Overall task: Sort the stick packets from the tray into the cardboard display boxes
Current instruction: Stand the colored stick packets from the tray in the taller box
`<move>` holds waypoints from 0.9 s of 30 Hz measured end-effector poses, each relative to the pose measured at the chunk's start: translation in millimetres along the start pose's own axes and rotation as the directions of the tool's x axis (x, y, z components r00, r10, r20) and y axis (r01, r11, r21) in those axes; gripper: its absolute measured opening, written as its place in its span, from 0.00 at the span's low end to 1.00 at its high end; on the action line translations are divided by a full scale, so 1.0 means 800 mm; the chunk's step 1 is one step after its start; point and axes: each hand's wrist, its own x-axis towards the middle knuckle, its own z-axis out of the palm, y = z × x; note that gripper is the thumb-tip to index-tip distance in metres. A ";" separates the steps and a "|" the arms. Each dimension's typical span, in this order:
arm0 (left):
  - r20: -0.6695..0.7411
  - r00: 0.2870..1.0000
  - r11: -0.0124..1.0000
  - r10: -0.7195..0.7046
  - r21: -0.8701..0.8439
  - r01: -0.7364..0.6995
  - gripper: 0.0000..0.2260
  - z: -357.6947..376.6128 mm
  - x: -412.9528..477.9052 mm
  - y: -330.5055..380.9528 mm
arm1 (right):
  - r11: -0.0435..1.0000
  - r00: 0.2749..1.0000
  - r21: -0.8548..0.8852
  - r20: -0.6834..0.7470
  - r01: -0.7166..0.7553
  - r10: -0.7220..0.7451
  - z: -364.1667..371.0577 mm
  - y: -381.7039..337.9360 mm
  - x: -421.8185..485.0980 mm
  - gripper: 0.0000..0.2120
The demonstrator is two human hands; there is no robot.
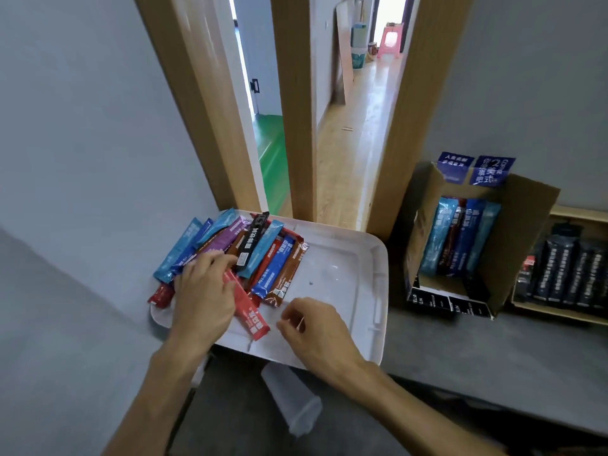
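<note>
Grey walls (82,126), wooden door frames (296,110), sunlit wood-floored hallway (355,126), pink stool (391,39) beyond.

Stick packets (263,255) piled at the left end of my tray (345,258), others boxed to its right.
On the white tray they lie fanned: blue, purple, brown, black and red. One red packet (250,311) juts nearest, touching my left hand (204,291). Right of the tray, an open cardboard box (526,225) holds blue packets upright; a second box (556,312) beyond holds black ones.

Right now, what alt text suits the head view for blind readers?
A person's left hand rests on colourful stick packets piled in a white tray, the right hand curled beside it. Cardboard display boxes stand to the right.
</note>
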 end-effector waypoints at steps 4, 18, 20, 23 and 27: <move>0.249 0.947 0.959 0.205 0.141 -0.245 0.22 -0.012 0.016 -0.023 | 0.993 0.999 -0.114 0.028 0.035 -0.032 0.034 -0.012 0.007 0.22; 0.238 0.936 0.962 0.260 0.017 -0.271 0.19 -0.023 0.026 -0.023 | 0.995 0.998 0.093 -0.050 -0.038 0.043 0.040 -0.017 0.012 0.12; 0.215 0.936 0.957 0.278 0.020 -0.289 0.19 -0.030 0.024 -0.013 | 0.982 0.996 0.186 -0.076 -0.039 0.054 0.026 -0.013 0.003 0.07; 0.211 0.919 0.942 0.333 -0.024 -0.336 0.18 -0.045 0.016 0.011 | 0.968 0.989 0.242 -0.110 -0.068 0.097 -0.005 0.003 -0.015 0.02; 0.201 0.852 0.872 0.483 -0.027 -0.488 0.15 -0.061 -0.005 0.079 | 0.967 0.977 0.246 -0.180 -0.071 0.118 -0.057 0.030 -0.046 0.03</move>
